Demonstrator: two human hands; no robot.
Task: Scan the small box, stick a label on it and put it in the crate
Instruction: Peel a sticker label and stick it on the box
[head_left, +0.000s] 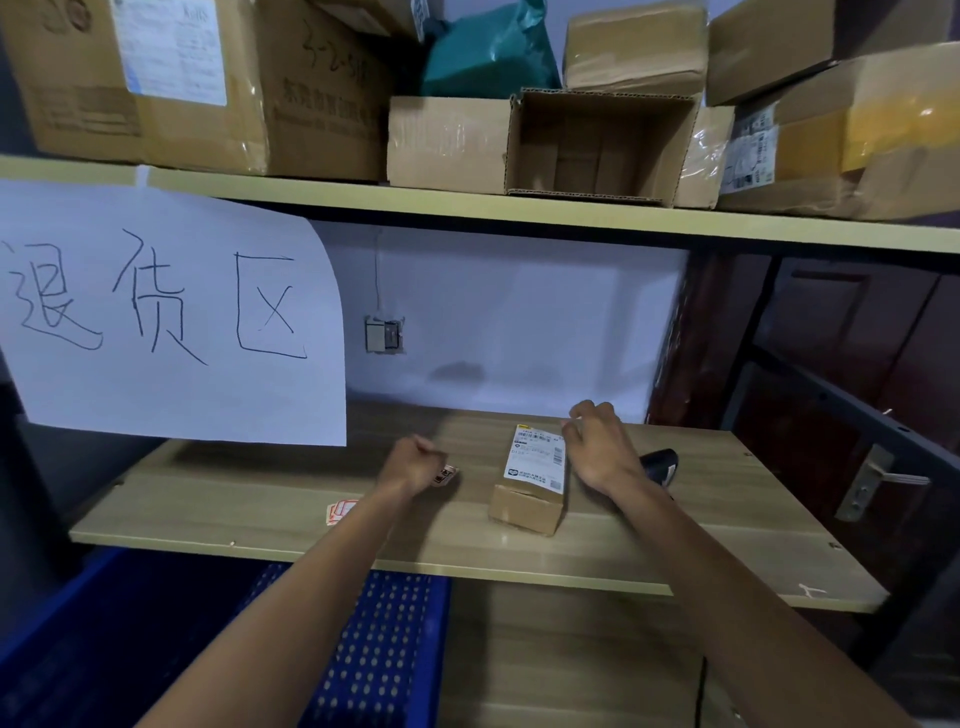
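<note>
box (530, 483) lay on shelf (675, 540), label sheet (340, 510) to its left | scanner (661, 466) right of box, behind right hand (602, 447) | crate (384, 649) sat below shelf's front edge, left

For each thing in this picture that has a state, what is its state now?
Small brown cardboard box: closed, lying on the wooden shelf, white shipping label on top.
Left hand: pinching a small red-and-white sticker.
Right hand: fingers curled beside the box's far end.
Black handheld scanner: lying on the shelf.
Blue plastic crate: below the shelf.
</note>
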